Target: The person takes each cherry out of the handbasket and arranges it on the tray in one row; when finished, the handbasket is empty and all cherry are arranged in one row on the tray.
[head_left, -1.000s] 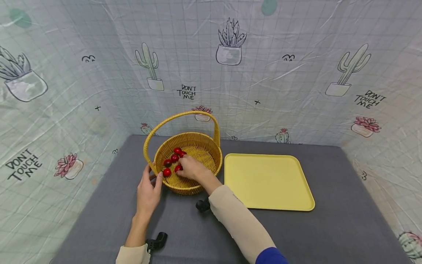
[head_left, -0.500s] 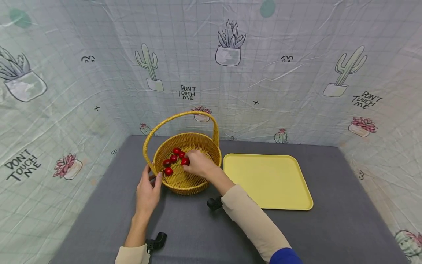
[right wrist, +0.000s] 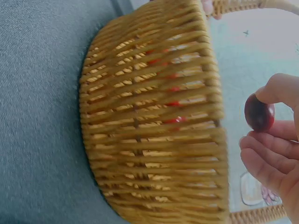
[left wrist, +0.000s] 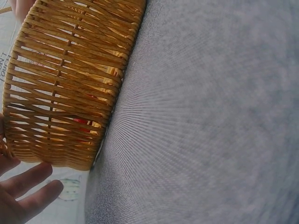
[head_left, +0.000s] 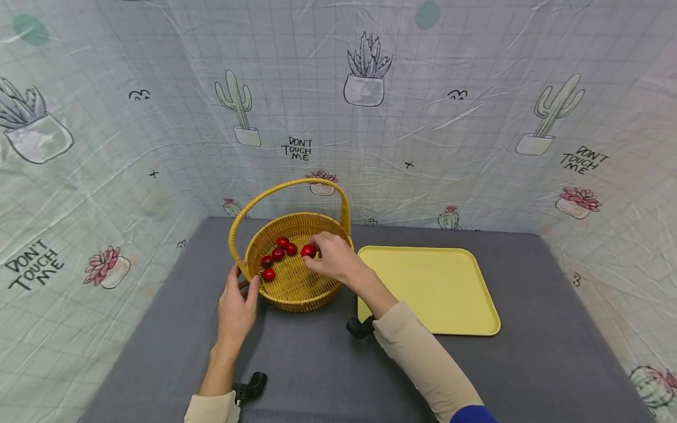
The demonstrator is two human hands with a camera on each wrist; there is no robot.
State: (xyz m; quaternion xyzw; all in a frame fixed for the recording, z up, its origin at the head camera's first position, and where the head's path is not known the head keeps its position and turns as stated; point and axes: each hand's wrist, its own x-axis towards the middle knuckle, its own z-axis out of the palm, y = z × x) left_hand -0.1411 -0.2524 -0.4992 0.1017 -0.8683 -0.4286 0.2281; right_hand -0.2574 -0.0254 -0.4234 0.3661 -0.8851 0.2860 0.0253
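A round golden wicker basket (head_left: 300, 303) with a tall arched handle stands on the table. My left hand (head_left: 237, 311) holds its near left side at the foot of the handle, thumb and fingers spread around the rim. Just over the basket's right part, my right hand (head_left: 334, 257) pinches a small red cherry-like fruit (right wrist: 259, 113) between thumb and fingertips. In the right wrist view that fruit is glossy, oval and dark red, above rim level. Several similar red fruits (head_left: 278, 254) lie at the left inside the basket, partly visible through the weave from both wrists.
A yellow rectangular tray (head_left: 433, 294) lies right of the basket, its left edge partly covered by my right forearm. Grey cloth (head_left: 307, 370) covers the table. A printed curtain (head_left: 412, 129) hangs behind and at both sides.
My right hand has picked up a red fruit from among the others and carried it up and to the right. My left hand keeps its place on the basket.
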